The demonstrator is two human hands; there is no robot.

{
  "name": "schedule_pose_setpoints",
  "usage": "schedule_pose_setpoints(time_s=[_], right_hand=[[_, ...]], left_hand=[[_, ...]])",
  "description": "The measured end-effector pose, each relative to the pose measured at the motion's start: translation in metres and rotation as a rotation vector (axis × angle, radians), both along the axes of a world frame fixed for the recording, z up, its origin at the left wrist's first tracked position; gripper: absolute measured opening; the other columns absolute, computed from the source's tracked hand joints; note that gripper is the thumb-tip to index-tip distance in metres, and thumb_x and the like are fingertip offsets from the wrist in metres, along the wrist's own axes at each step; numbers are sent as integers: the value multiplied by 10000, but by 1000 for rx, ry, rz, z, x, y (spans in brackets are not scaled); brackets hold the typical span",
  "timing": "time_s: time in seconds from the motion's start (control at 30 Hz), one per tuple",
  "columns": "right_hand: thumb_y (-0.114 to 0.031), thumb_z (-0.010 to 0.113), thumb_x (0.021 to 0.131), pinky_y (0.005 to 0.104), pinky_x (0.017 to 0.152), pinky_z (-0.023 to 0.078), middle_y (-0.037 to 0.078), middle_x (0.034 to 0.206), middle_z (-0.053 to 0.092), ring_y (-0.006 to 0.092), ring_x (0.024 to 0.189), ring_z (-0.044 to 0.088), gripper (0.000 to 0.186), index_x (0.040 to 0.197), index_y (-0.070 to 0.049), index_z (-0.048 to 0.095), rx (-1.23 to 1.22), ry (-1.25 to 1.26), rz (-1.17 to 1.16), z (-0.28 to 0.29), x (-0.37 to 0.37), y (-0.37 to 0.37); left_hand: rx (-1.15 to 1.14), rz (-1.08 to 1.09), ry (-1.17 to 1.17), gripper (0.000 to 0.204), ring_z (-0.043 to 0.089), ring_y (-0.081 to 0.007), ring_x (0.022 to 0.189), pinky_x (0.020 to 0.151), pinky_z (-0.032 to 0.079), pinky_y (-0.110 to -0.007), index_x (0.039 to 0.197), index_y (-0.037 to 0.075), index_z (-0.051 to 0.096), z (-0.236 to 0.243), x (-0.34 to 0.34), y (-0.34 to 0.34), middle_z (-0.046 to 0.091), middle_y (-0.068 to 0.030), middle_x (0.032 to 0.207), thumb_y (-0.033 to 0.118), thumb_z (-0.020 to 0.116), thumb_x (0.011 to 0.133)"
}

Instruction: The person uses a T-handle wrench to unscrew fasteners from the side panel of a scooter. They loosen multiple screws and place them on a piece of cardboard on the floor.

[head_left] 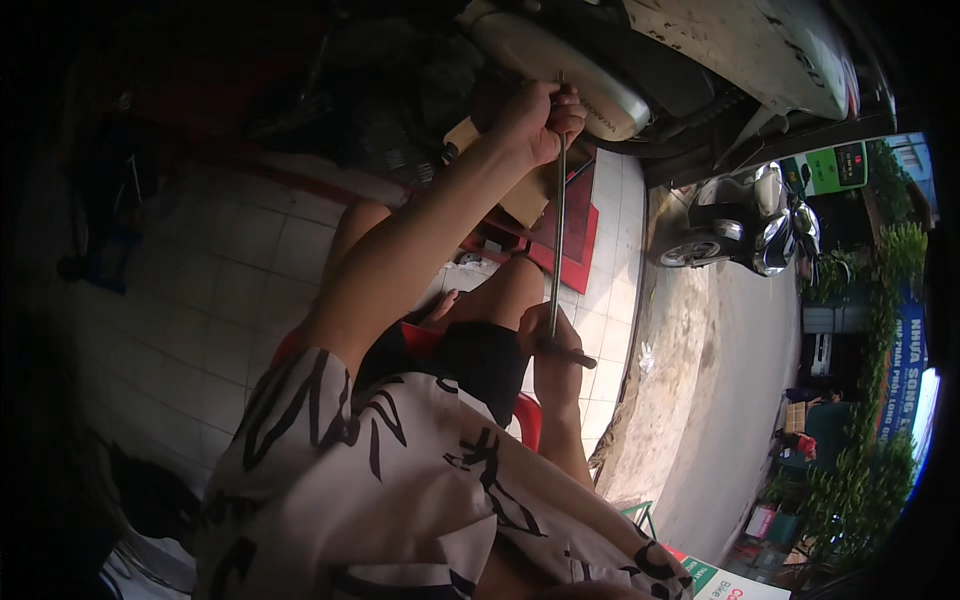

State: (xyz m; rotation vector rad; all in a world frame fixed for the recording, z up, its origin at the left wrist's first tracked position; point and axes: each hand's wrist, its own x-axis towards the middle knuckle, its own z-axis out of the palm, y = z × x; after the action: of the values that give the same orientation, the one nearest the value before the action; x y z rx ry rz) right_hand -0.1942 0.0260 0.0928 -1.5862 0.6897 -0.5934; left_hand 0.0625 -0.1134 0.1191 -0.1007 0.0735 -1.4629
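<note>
A long metal T-handle wrench [559, 220] runs between my two hands. My left hand [548, 122] is closed round its shaft near the tip, against the silver cover [560, 65] low on a motorbike [750, 50]. What the tip sits on is hidden behind my fingers. At the other end, close to my knee, my right hand [550, 335] is closed on the wrench by its crossbar, part of which sticks out past the fingers.
Below the motorbike lie a cardboard box [525, 195] and a red mat or tray [575, 245]. A red stool [527, 420] is under me on white floor tiles [230, 270]. To the right, a parked scooter [765, 220] stands by the street [720, 370].
</note>
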Motion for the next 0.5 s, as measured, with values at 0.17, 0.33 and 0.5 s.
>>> schedule_pose_setpoints(time_s=[0.17,0.33,0.5], right_hand=[[-708,468,852,273,536,248,-5,671,380,89,610,343,721,904,11,494,-361,-77,42,13,39,-36],[-604,498,891,304,563,350,69,667,446,143,647,431,637,895,33,509,-435,-7,80,19,69,-72],[-588,533,889,290,557,362,67,675,473,133,639,438,616,858,27,510,-440,2,60,26,82,-87]], left_hand=[[-197,-66,23,80,284,-71,482,407,238,-197,842,-46,461,6,35,-45,363,-13,632,8,446,899],[-144,20,42,94,300,-77,477,407,257,-197,884,-71,464,4,63,-73,400,-37,640,14,431,903],[-138,29,29,79,303,-75,462,405,267,-192,833,-44,449,-9,79,-94,398,-35,629,10,435,890]])
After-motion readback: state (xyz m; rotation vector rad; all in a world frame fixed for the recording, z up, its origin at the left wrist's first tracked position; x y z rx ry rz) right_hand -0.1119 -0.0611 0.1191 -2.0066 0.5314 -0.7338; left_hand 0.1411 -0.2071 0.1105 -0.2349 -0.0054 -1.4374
